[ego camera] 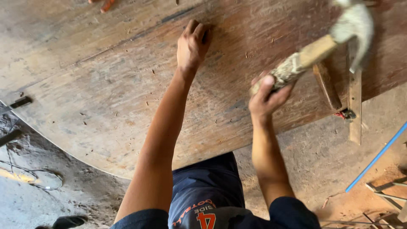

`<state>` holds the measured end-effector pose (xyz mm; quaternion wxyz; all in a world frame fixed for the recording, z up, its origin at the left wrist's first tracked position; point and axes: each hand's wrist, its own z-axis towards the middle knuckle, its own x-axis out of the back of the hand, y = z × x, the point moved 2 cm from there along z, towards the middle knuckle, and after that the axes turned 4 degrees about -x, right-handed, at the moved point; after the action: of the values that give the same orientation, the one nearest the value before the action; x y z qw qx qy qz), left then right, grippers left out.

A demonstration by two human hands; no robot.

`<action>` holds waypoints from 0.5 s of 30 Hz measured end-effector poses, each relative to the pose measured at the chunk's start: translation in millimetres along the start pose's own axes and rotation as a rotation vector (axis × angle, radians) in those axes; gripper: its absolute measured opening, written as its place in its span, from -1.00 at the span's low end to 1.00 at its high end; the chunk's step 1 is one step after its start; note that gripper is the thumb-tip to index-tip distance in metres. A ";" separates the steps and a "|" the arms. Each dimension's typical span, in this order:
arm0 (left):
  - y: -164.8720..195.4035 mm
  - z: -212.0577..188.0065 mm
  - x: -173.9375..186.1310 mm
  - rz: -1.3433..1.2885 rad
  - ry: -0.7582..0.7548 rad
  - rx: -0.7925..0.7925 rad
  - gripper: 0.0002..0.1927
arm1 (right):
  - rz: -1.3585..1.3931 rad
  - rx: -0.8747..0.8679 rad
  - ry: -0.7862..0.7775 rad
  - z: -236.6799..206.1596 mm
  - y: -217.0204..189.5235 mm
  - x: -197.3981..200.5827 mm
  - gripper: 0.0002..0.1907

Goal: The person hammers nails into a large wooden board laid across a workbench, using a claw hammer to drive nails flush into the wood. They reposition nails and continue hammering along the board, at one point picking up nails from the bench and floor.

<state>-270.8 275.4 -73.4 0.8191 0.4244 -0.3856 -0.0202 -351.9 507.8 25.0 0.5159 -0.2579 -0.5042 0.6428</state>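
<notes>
2 bare hands are at work over 1 very large thing, so we begin with that: a wide plywood board (pixel 127 97), brown and worn, with a curved edge on the side near our body. It fills most of the view and lies above a dusty concrete floor (pixel 305 157). On the floor at the right we see a blue pipe (pixel 377 157) lying at a slant, and at the far left a thin wire (pixel 25 174).

Next in size are the 2 narrow wooden strips (pixel 354 106) near the right edge of the board; 1 of them reaches out past the edge. A small red object sits just beside them, too small for us to tell what it is.

Then the hammer (pixel 313 53). Our right hand (pixel 267 95) is wrapped tightly around the lower end of its wooden handle, and the metal head is raised near the top right corner of the view, blurred.

Our left hand (pixel 193 44) rests on the board well apart from the hammer, with its fingers curled and the tips pressed together against the wood. We think they pinch something small, perhaps a nail, but it is hidden and we cannot tell.

We judge that the step in hand is the striking. The next move calls for a straight blow that lands clear of our left fingertips.
</notes>
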 end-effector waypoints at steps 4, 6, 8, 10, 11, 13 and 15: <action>4.8 1.2 6.6 -0.022 0.005 -0.012 -0.93 | 0.124 -0.228 0.093 -25.0 12.1 -32.8 -0.45; 6.5 1.8 8.7 -0.016 0.002 -0.019 -0.92 | 0.281 -0.420 0.134 -24.2 23.4 -56.1 -0.61; 6.9 2.6 8.8 0.001 -0.004 -0.029 -0.92 | -0.225 -0.854 -0.287 -22.7 32.1 -72.1 -0.58; 6.2 3.3 7.9 -0.004 0.026 -0.040 -0.91 | -0.103 -0.633 -0.113 -10.5 25.1 -66.0 -0.54; 5.5 3.5 6.9 -0.009 0.032 -0.028 -0.91 | -0.053 -0.534 -0.038 -5.8 19.4 -56.5 -0.52; 4.0 3.8 4.0 -0.048 -0.019 0.012 -0.93 | -0.001 -0.448 0.016 0.7 8.0 -31.9 -0.42; 4.0 3.4 3.4 -0.072 -0.031 0.023 -0.93 | -0.153 -0.286 -0.048 9.2 -4.8 -8.5 -0.43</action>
<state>-271.8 274.4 -67.4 0.8069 0.4467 -0.3830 -0.0518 -355.0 496.2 31.1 0.5092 -0.2738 -0.6209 0.5294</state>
